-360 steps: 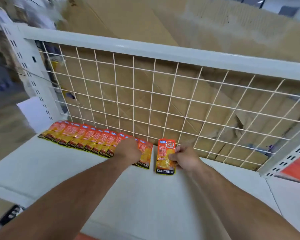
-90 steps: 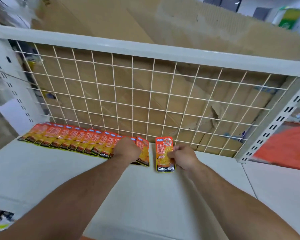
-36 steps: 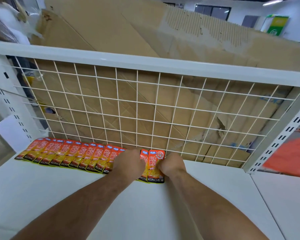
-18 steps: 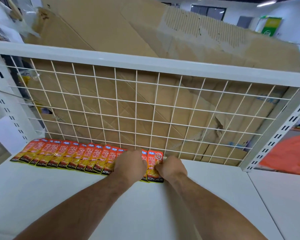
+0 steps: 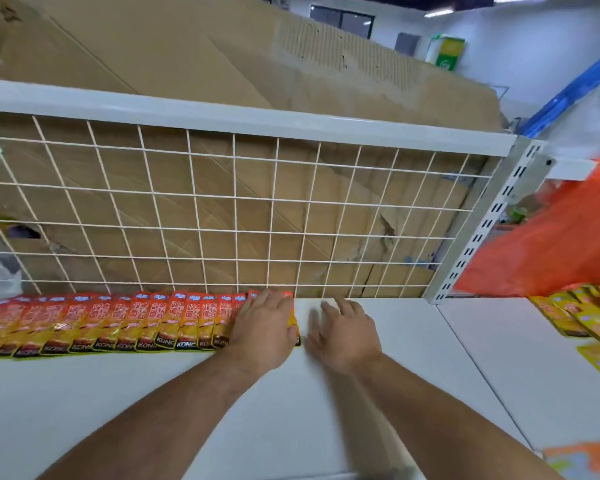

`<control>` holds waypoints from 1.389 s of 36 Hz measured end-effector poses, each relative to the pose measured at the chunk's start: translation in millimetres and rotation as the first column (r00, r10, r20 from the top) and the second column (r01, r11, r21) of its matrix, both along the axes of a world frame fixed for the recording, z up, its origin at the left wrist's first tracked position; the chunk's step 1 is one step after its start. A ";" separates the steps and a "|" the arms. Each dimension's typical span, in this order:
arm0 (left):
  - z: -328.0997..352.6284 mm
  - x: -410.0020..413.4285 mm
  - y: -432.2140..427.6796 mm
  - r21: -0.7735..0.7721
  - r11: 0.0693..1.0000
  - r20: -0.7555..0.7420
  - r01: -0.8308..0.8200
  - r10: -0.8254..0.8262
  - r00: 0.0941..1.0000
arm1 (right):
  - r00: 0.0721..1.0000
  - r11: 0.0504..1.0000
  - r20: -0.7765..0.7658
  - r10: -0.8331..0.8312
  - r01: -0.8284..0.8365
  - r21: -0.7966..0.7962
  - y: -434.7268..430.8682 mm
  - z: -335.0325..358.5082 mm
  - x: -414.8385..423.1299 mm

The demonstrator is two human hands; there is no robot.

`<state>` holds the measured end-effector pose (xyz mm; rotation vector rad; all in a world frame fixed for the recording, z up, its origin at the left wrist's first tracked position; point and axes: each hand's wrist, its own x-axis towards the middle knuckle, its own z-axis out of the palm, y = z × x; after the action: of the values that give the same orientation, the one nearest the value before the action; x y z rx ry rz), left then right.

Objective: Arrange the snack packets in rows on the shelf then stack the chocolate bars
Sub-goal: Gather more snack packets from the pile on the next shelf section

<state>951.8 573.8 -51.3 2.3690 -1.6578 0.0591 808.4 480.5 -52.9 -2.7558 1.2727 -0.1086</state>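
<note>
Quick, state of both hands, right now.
Left hand: open, fingers laid flat on the right end of the snack packet row.
Right hand: open, fingers spread, holding nothing, beside the row.

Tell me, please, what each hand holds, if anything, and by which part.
Nothing is gripped: the left hand lies flat on the right end of the packet row; the right hand is empty.

Row of snack packets [image 5: 118, 323] lying on shelf [image 5: 153, 410], before wire grid [image 5: 235, 197], left part. Cardboard [image 5: 187, 46] leaning behind wire grid. More packets [image 5: 586, 317] lying right of wire grid.
</note>
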 end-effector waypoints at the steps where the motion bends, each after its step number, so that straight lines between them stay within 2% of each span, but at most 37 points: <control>1: -2.2 -4.0 -2.2 0.010 1.000 -0.002 0.021 -0.021 1.000 | 1.000 1.000 -0.021 -0.014 0.014 0.002 1.1 1.4 -8.5; 10: -5.6 -66.0 -24.4 0.105 0.981 -0.059 0.163 -0.158 0.986 | 0.979 0.981 -0.085 -0.186 0.190 0.046 0.3 12.3 -94.9; 24: 13.0 -215.4 -58.1 0.137 0.954 -0.073 0.268 -0.261 0.963 | 0.925 0.927 0.072 -0.373 0.368 0.075 -19.2 16.7 -259.3; 34: 14.5 -336.7 -86.1 0.124 0.952 -0.121 0.281 -0.267 0.956 | 0.913 0.919 0.116 -0.390 0.378 0.116 -40.7 25.9 -384.8; 38: 14.7 -374.2 -102.2 0.125 0.948 -0.098 0.291 -0.280 0.955 | 0.904 0.909 0.123 -0.409 0.393 0.139 -55.6 26.4 -424.7; 50: 8.6 -418.5 -174.9 0.150 0.913 -0.087 0.378 -0.369 0.925 | 0.858 0.860 0.146 -0.492 0.453 0.234 -117.3 15.0 -470.2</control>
<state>533.3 398.9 -42.7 2.0910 -2.1287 -0.2216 338.2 363.2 -37.9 -2.1513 1.7685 -0.2783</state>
